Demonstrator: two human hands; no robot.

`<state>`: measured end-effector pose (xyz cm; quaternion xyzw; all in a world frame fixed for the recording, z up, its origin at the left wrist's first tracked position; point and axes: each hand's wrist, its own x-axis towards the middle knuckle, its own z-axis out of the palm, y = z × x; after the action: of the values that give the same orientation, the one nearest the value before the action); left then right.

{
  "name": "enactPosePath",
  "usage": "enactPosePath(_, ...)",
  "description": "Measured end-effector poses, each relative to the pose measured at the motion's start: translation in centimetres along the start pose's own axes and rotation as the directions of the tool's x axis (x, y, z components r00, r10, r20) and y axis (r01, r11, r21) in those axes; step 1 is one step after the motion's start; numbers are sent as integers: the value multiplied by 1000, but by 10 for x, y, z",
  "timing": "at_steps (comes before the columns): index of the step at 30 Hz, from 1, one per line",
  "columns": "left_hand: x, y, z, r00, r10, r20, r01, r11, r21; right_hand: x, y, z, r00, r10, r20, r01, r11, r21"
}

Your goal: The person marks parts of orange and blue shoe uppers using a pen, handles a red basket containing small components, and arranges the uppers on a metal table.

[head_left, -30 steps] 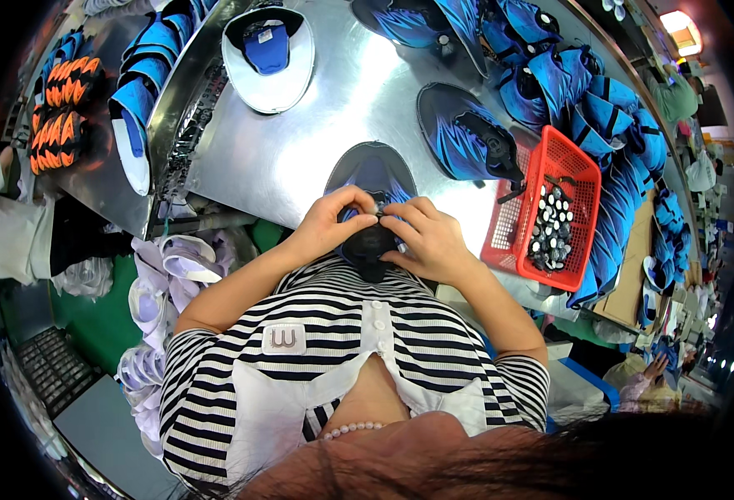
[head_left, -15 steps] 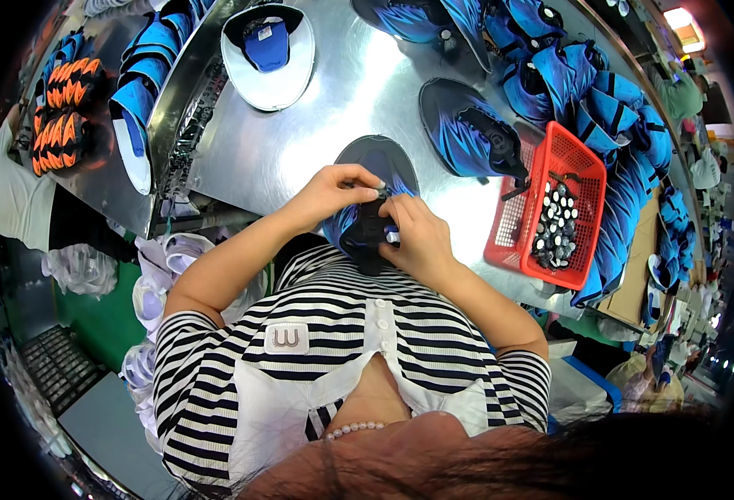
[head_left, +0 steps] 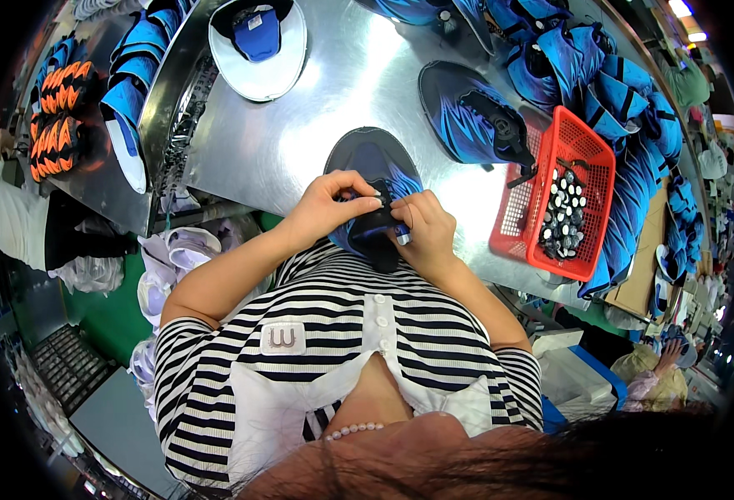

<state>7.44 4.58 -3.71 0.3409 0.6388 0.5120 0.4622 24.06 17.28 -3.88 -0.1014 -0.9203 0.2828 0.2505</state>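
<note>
A black-and-blue shoe upper (head_left: 371, 152) lies at the table's near edge against my body, its toe pointing away. My left hand (head_left: 333, 206) comes over its left side, thumb and forefinger pinched together at the lacing area. What is between those fingertips is too small to make out. On the right side of the opening my right hand (head_left: 428, 229) has its fingers curled on the shoe upper, the fingertips close to those of the left. A small white-and-blue label (head_left: 403, 235) shows beside the right thumb. The fingers partly hide the opening.
Another blue-and-black shoe upper (head_left: 458, 112) lies beyond, beside a red plastic basket (head_left: 604, 200) holding small black-and-white parts. A white-edged upper (head_left: 258, 71) sits at the far left. Blue uppers (head_left: 583, 71) are heaped at the back right; orange-and-black pieces (head_left: 62, 117) stand on the left table.
My left fingertips have come down to the lacing area and my right hand has shifted slightly right on the upper. The view has shifted a little.
</note>
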Motion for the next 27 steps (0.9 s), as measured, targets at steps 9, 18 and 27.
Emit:
enactPosePath(9,-5,4,-9,900,360,247,-436,778,452,-9,5,6,1000,-18,-23,20,996,88)
enactPosePath(18,-23,18,5,866,410,287,-469,464,752,-3,-2,4,998,-58,-4,58,998,20)
enactPosePath(27,-2,-6,-1,817,531,226,-494,442,749,12,12,17,992,-50,-112,62,993,105)
